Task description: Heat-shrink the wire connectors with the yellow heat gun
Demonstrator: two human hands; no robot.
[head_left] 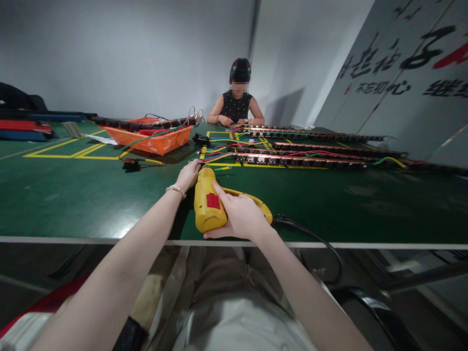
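Note:
My right hand is wrapped round a yellow electric screwdriver with a red label, held near the table's front edge and pointing away from me. Its black cable runs off the edge to the right. My left hand, with a bracelet at the wrist, is closed at the tool's tip, where coloured wires begin; what its fingers pinch is hidden. Just beyond lie long dark power strips with red, green and yellow wiring.
An orange basket holding more strips stands at the back left. A small black part lies in front of it. Another person sits across the green table, hands on the strips. Yellow lines mark the table.

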